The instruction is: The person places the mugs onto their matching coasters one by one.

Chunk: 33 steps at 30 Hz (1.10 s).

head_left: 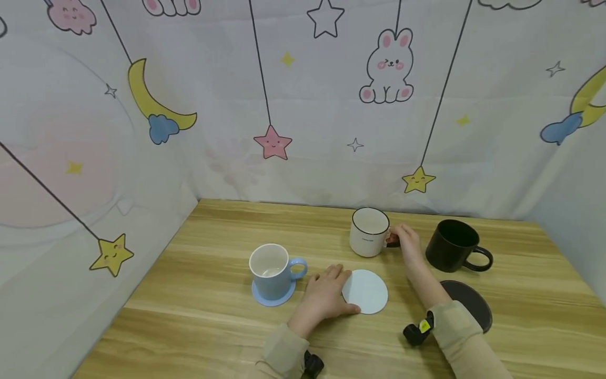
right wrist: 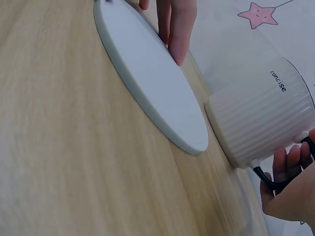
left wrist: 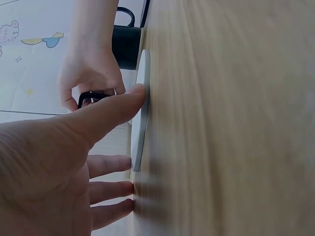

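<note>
My right hand (head_left: 406, 241) grips the black handle of a white ribbed mug (head_left: 366, 239) with a dark rim, marked "concise" in the right wrist view. That mug stands upright at the back of the table, behind a round white coaster (head_left: 369, 292). The coaster lies flat. My left hand (head_left: 327, 295) holds its left edge between thumb (left wrist: 123, 104) and forefinger, the other fingers reaching down to the wood. Left of this hand, a blue mug (head_left: 272, 276) stands on a light-blue coaster (head_left: 265, 301).
A black mug (head_left: 450, 247) stands at the right, its handle turned right. Nearer me lies a dark round coaster (head_left: 473, 305), partly hidden by the right sleeve. A patterned cloth (head_left: 322, 179) hangs behind the wooden table (head_left: 189, 326).
</note>
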Each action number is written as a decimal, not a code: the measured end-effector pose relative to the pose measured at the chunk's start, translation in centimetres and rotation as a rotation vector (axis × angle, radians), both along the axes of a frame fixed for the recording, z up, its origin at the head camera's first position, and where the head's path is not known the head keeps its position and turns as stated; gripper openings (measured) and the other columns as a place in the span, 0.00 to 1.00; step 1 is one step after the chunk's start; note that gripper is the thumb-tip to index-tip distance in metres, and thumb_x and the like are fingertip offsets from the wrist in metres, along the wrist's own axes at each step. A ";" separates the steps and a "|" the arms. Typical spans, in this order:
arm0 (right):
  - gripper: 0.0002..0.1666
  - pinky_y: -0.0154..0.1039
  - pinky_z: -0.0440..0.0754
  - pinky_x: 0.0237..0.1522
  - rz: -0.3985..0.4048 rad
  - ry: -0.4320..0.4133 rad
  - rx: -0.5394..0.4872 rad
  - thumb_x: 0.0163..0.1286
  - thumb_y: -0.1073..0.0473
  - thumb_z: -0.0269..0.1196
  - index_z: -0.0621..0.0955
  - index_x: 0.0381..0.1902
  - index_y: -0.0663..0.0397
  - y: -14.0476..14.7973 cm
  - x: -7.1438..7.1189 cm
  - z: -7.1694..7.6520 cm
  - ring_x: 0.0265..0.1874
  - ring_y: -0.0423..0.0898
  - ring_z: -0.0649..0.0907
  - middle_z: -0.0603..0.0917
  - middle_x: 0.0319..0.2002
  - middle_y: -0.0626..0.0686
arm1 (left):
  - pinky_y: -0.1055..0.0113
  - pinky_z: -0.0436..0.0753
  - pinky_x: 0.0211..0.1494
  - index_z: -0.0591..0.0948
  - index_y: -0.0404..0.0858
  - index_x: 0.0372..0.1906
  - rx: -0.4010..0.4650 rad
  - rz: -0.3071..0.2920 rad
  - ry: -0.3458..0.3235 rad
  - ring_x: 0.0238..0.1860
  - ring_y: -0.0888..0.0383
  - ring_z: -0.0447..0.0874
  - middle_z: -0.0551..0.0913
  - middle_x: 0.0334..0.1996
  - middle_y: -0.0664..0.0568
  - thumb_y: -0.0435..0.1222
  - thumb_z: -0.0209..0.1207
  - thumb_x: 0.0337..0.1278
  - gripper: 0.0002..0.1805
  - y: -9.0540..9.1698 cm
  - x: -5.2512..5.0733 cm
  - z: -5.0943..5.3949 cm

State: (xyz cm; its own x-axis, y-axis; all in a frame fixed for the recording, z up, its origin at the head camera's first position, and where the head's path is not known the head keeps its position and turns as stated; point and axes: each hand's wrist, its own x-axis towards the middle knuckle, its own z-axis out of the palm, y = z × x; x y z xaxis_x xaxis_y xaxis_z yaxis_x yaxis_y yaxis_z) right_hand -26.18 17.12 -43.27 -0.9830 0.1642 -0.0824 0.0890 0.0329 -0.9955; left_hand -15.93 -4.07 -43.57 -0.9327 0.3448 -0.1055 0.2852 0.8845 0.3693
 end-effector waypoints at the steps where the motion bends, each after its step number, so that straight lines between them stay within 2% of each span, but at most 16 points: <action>1: 0.16 0.40 0.72 0.52 -0.001 -0.005 -0.016 0.69 0.60 0.53 0.73 0.19 0.49 0.0 0.0 0.0 0.27 0.37 0.79 0.75 0.20 0.42 | 0.41 0.64 0.68 0.68 0.44 0.68 -0.003 -0.002 0.000 0.73 0.48 0.61 0.65 0.71 0.45 0.57 0.70 0.43 0.46 0.0 0.0 0.0; 4: 0.17 0.38 0.72 0.51 -0.008 -0.019 -0.058 0.68 0.60 0.53 0.73 0.18 0.48 -0.1 0.0 0.1 0.27 0.39 0.79 0.74 0.19 0.42 | 0.41 0.65 0.68 0.68 0.44 0.69 -0.012 -0.008 -0.002 0.73 0.48 0.61 0.65 0.72 0.46 0.57 0.69 0.43 0.46 0.0 -0.1 0.0; 11: 0.19 0.33 0.73 0.45 -0.005 -0.029 -0.066 0.67 0.60 0.53 0.69 0.15 0.47 -0.1 0.0 0.0 0.27 0.39 0.77 0.70 0.18 0.43 | 0.42 0.65 0.69 0.68 0.45 0.69 -0.019 -0.011 0.001 0.73 0.49 0.61 0.64 0.72 0.46 0.58 0.69 0.43 0.47 0.0 0.0 0.0; 13: 0.19 0.33 0.74 0.43 -0.001 -0.039 -0.083 0.67 0.61 0.53 0.68 0.14 0.48 -0.4 0.4 0.6 0.27 0.40 0.76 0.69 0.18 0.44 | 0.42 0.64 0.69 0.68 0.45 0.69 -0.021 -0.011 0.003 0.73 0.49 0.60 0.64 0.72 0.46 0.58 0.69 0.43 0.47 0.0 0.0 -0.1; 16: 0.20 0.32 0.74 0.40 -0.005 -0.036 -0.121 0.66 0.62 0.53 0.68 0.13 0.48 -0.5 0.4 0.6 0.26 0.41 0.75 0.69 0.17 0.44 | 0.42 0.64 0.69 0.68 0.45 0.69 -0.022 -0.010 -0.002 0.74 0.49 0.60 0.64 0.72 0.46 0.58 0.69 0.43 0.46 0.0 0.0 -0.1; 18: 0.19 0.32 0.74 0.39 0.006 -0.021 -0.137 0.65 0.62 0.53 0.68 0.12 0.48 -0.4 0.1 0.3 0.26 0.41 0.75 0.68 0.17 0.44 | 0.43 0.64 0.69 0.67 0.45 0.69 -0.021 -0.008 -0.009 0.74 0.49 0.60 0.64 0.72 0.46 0.58 0.69 0.44 0.46 0.0 0.0 -0.1; 22: 0.19 0.29 0.75 0.35 0.025 0.012 -0.190 0.64 0.61 0.55 0.69 0.12 0.45 0.5 -1.4 -2.0 0.24 0.39 0.74 0.68 0.18 0.43 | 0.43 0.63 0.70 0.67 0.45 0.70 -0.027 -0.004 -0.018 0.74 0.49 0.59 0.63 0.73 0.46 0.58 0.68 0.44 0.47 0.0 0.1 0.1; 25: 0.19 0.29 0.75 0.34 0.043 0.020 -0.225 0.63 0.61 0.56 0.69 0.12 0.46 0.8 -1.7 -2.5 0.24 0.38 0.73 0.68 0.18 0.43 | 0.43 0.62 0.71 0.66 0.45 0.70 -0.035 -0.005 -0.021 0.74 0.49 0.58 0.62 0.73 0.46 0.58 0.68 0.45 0.47 0.0 0.1 0.2; 28: 0.19 0.30 0.74 0.34 0.041 0.039 -0.244 0.63 0.63 0.55 0.69 0.13 0.47 0.4 -1.3 -2.0 0.25 0.39 0.72 0.67 0.18 0.44 | 0.43 0.62 0.71 0.66 0.45 0.70 -0.044 -0.007 -0.021 0.74 0.49 0.58 0.62 0.73 0.47 0.59 0.67 0.45 0.47 0.0 0.2 0.3; 33: 0.21 0.31 0.73 0.36 -0.011 0.000 -0.291 0.66 0.66 0.52 0.67 0.13 0.49 -0.5 -0.2 -0.5 0.26 0.40 0.71 0.65 0.18 0.45 | 0.44 0.62 0.72 0.65 0.45 0.71 -0.051 -0.008 -0.032 0.75 0.49 0.57 0.61 0.74 0.47 0.59 0.67 0.46 0.47 0.0 0.2 0.4</action>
